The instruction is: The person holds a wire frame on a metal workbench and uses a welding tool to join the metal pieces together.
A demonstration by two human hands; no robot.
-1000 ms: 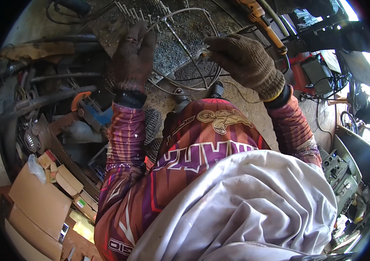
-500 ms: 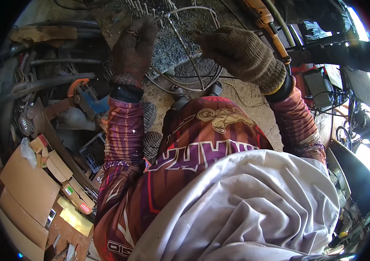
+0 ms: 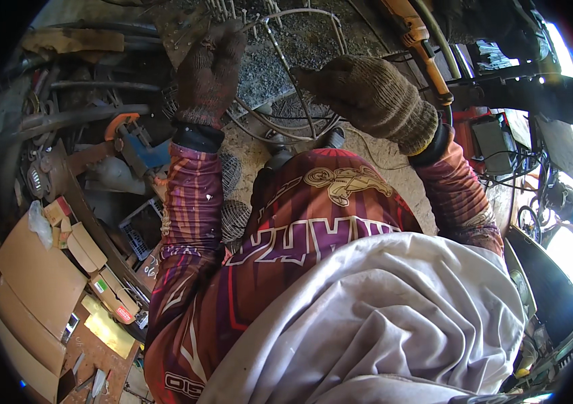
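From here, the left hand (image 3: pixel 212 73), fingers curled, hides part of the wire frame (image 3: pixel 277 48) between both hands. The right hand (image 3: pixel 365 93) bunches beside it; I can't tell either grip.

From where I stand, the frame (image 3: pixel 278 52) is a spindly thing of thin metal rod, pale along its top and darker lower down. Its upper rod (image 3: pixel 300 10) bows over in a wide arc, then bends down at the right-hand end. A straight bar (image 3: pixel 285 66) slants from near the arc's left end to the bottom, where curved rods (image 3: pixel 305 139) sweep round above the wearer's shoes. It sits between the left glove (image 3: pixel 211 81) and the right glove (image 3: pixel 370 97), which hides part of its right side; whether either glove's fingers grip it, I can't tell.
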